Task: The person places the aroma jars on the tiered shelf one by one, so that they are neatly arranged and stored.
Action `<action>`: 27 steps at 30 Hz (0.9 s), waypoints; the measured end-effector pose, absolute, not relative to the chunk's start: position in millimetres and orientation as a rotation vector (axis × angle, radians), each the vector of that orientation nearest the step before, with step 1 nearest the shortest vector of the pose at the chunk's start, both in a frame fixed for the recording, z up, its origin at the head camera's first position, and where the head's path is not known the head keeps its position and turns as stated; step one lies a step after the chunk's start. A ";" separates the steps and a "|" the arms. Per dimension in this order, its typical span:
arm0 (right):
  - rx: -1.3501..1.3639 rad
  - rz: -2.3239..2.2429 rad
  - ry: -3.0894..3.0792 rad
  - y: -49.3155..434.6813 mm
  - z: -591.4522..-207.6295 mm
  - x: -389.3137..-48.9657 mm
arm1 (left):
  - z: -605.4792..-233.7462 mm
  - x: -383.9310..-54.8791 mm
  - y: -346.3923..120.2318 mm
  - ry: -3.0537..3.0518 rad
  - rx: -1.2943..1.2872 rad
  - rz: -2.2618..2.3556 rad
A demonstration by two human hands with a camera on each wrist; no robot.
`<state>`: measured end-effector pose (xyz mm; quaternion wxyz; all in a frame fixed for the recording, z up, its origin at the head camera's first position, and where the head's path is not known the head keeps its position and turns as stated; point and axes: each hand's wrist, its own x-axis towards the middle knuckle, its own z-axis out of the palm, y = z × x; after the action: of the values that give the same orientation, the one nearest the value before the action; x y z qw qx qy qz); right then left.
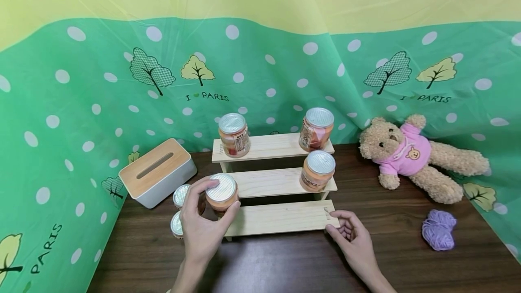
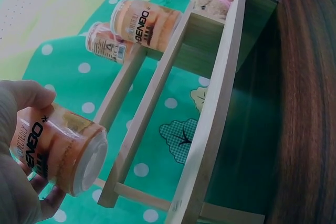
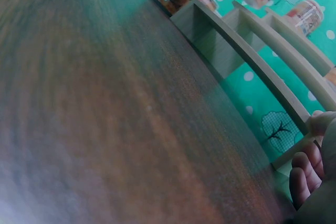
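Bench (image 1: 268,266): dark-grained wood, under the shelf.
Right hand (image 1: 354,241): well apart from the left, thumb and fingertips pinched on the right end of the lowest step (image 1: 277,218).
Left hand (image 1: 202,229): clamped on a jar, thumb and fingers round its side and lid.
Held jar (image 1: 221,195): raised at the shelf's left end, silver lid up.
Yarn (image 1: 439,230): purple, lay to the right.
Two lidded jars (image 1: 177,225): stood left of the shelf, partly behind the left hand.
Middle step (image 1: 264,183): carried a jar (image 1: 316,175) at its right end.
Tissue box (image 1: 140,187): wooden-topped, sat at left.
Teddy bear (image 1: 411,153): pink-shirted, lay at right.
Top step (image 1: 272,145): bore one jar near each end.
Curtain (image 1: 272,67): green with white dots, hung behind.
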<state>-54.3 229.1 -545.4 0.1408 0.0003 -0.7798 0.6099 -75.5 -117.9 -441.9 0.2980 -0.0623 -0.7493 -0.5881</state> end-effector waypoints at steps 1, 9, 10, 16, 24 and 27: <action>0.001 1.762 -2.251 229.0 -545.3 -54.4 | -441.6 -76.2 -117.2 -1.989 -0.171 -1.561; -0.006 1.763 -2.255 229.0 -545.4 -54.4 | -441.2 -82.4 -111.4 -1.995 -0.171 -1.559; -0.008 1.763 -2.254 229.0 -545.4 -54.5 | -441.2 -83.2 -110.7 -1.998 -0.170 -1.556; 0.002 1.764 -2.245 229.2 -546.3 -55.3 | -442.0 -87.4 -107.4 -1.993 -0.178 -1.551; 0.010 1.770 -2.240 228.6 -545.8 -55.4 | -445.7 -91.8 -106.0 -1.987 -0.140 -1.568; 0.003 1.769 -2.243 228.8 -545.8 -55.0 | -446.2 -93.7 -104.4 -1.979 -0.123 -1.598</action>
<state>-55.0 228.8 -545.8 0.1419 0.0010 -0.7773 0.6129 -93.7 -104.4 -446.2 0.2932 -0.0462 -0.7429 -0.6000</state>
